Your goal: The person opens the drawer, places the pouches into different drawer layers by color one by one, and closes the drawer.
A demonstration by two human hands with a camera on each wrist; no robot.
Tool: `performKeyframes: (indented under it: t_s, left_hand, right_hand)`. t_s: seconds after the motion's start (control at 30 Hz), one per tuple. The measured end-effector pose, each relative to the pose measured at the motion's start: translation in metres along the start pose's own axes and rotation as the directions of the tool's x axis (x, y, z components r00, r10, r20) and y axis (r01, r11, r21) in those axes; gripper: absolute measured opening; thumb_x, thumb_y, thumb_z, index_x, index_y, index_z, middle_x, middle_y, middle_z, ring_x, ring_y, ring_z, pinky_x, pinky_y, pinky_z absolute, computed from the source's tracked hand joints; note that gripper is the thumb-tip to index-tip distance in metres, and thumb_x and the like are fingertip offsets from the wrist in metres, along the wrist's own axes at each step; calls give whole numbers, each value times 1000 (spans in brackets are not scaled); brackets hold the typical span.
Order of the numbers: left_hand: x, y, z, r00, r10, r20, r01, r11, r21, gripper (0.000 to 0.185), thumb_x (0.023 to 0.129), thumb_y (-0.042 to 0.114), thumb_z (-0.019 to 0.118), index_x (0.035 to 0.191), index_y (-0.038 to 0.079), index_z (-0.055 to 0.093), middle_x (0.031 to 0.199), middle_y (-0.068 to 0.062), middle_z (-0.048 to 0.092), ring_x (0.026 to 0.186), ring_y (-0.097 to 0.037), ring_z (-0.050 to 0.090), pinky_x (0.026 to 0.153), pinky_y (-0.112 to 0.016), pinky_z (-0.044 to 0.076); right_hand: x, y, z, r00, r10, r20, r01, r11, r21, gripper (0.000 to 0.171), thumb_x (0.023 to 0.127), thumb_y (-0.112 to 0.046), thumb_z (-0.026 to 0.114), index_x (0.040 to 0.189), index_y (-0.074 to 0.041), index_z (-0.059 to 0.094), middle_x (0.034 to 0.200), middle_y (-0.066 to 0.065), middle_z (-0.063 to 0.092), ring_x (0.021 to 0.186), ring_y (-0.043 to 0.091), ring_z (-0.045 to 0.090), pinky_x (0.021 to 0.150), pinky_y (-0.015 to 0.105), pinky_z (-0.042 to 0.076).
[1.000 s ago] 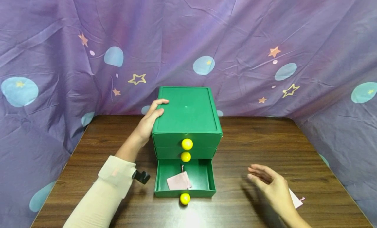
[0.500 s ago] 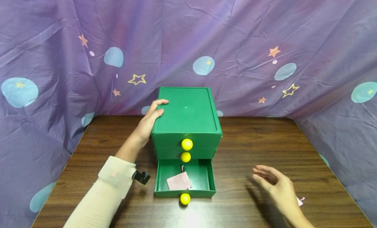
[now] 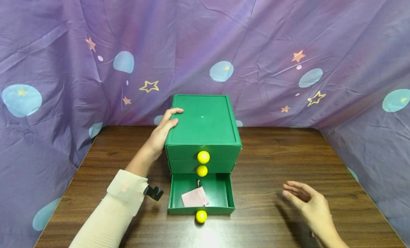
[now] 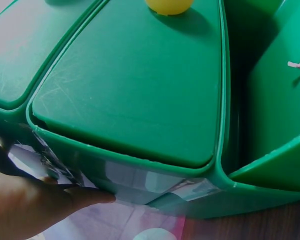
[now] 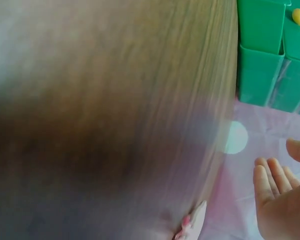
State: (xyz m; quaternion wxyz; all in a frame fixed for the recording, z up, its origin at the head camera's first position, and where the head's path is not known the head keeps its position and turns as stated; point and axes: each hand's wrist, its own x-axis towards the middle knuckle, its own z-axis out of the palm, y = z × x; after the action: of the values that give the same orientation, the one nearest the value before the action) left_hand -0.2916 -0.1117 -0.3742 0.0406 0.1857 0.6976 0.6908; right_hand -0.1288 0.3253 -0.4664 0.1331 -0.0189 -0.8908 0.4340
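Note:
A green box [image 3: 202,123] with three drawers stands mid-table. Its bottom drawer [image 3: 222,191] is pulled out, yellow knob [image 3: 201,216] in front, and a pink pouch [image 3: 194,197] lies inside. The two upper drawers are closed. My left hand [image 3: 161,132] grips the box's left side, with fingers hooked over the top rim. In the left wrist view that hand [image 4: 35,210] presses the box [image 4: 140,90] wall. My right hand [image 3: 305,201] hovers open over the table to the right, holding nothing. In the right wrist view a second pink pouch [image 5: 194,225] lies near the right hand [image 5: 282,200].
The brown wooden table [image 3: 272,151] is hemmed in by a purple star-patterned cloth [image 3: 256,45] at the back and both sides. A black clip [image 3: 153,192] sits at my left wrist beside the open drawer.
My right hand has drifted right and toward the table's front edge, away from the drawer, and now covers the pink pouch on the table. The left hand and box have not moved.

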Motion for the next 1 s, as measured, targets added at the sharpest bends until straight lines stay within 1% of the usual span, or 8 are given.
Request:
performKeyframes:
  t_s: [0.2,0.4,0.67,0.8,1.0]
  left_hand:
    - [0,0,0,1000,-2,1,2,1000,-2,44,108,19,30,150,10,36,162,-12,24,139,-34,28,115,-53,22]
    - [1,0,0,1000,-2,0,2,1000,-8,44,108,19,30,150,9,36,161,-13,25,137,-33,30,114,-51,23]
    - [0,1,1,1000,-5,2,5,1000,-14,44,108,19,29,151,9,35,161,-13,25,137,-33,30,114,-51,24]
    - [0,1,0,1000,-4,2,4,1000,-15,44,108,19,29,151,9,35,161,-14,25,137,-33,30,114,-51,24]
    - [0,0,0,1000,-3,0,3,1000,-17,44,108,19,29,151,9,36,161,-14,25,137,-33,30,114,-51,24]
  right_hand:
    - [1,5,-6,1000,29,-13,-29,999,-25,40,90,-12,81,125,1,67,108,2,78,91,-9,67,74,10,52]
    - [-1,9,-8,1000,11,-27,-11,1000,0,38,90,-9,80,123,4,67,105,-3,78,91,-9,68,76,10,52]
    - [0,17,-13,999,13,-51,-14,1000,-17,38,89,-6,81,122,6,68,101,-10,77,89,-12,67,75,8,50]
    - [0,19,-15,998,26,-53,-27,999,-26,38,89,-7,81,122,6,68,100,-13,77,88,-12,67,75,7,49]
    - [-1,23,-17,997,61,-46,-63,998,-32,40,89,-10,81,122,7,67,99,-12,77,88,-13,66,75,6,49]
